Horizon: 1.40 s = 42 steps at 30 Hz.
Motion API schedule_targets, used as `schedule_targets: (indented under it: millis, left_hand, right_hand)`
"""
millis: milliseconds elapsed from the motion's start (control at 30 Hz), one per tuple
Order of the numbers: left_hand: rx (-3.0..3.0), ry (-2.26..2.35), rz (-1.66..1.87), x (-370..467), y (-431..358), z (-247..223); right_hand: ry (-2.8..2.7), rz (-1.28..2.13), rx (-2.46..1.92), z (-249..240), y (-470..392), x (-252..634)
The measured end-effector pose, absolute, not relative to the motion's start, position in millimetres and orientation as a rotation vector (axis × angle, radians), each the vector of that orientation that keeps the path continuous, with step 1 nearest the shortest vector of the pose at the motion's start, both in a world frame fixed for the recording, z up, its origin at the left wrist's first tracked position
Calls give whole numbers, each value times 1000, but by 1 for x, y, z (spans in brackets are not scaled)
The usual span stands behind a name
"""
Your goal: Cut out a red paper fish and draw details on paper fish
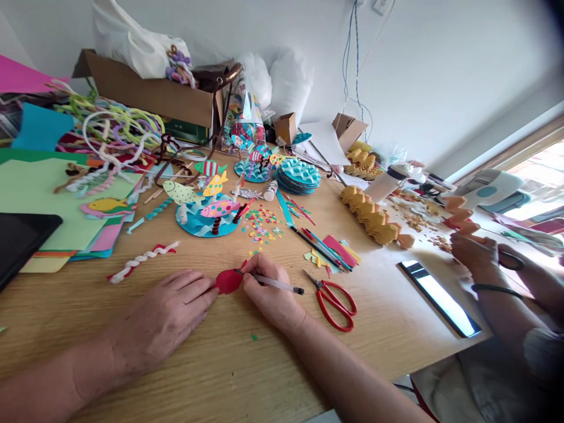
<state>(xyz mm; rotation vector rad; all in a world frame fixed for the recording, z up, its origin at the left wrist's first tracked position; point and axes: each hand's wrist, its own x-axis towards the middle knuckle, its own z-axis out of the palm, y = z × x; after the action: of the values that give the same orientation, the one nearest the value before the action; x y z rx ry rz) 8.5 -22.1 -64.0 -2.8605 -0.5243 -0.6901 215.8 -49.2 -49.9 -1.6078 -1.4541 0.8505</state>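
My right hand (pixel 272 294) is closed round a pen (pixel 277 284), whose tip meets a small red paper shape (pixel 228 281) on the wooden table. My left hand (pixel 163 314) lies flat to the left, its fingertips pressing the red paper's left edge. Red-handled scissors (pixel 337 302) rest right of my right hand, blades pointing up and left. Beyond the hands, round paper confetti (pixel 262 226) is scattered. A blue round base (pixel 207 226) bears several paper fish. A white and red twisted strip (pixel 143 260) lies behind my left hand.
Coloured pencils (pixel 321 249) lie beyond the scissors. A phone (pixel 440 298) sits at the right, near another person's hands (pixel 478 255), which hold egg-carton pieces. Coloured paper sheets (pixel 39 194) and a dark tablet (pixel 22 241) are at the left.
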Motion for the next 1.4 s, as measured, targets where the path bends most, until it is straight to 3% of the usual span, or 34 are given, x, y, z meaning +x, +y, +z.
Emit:
schedule_targets:
  millis: [667, 1400]
  left_hand:
    - [-2904, -634, -486, 20, -21, -62]
    - [-2902, -614, -532, 19, -22, -65]
  right_hand:
    - [-1515, 825, -1642, -47, -49, 215]
    - [-1546, 820, -1582, -51, -52, 216]
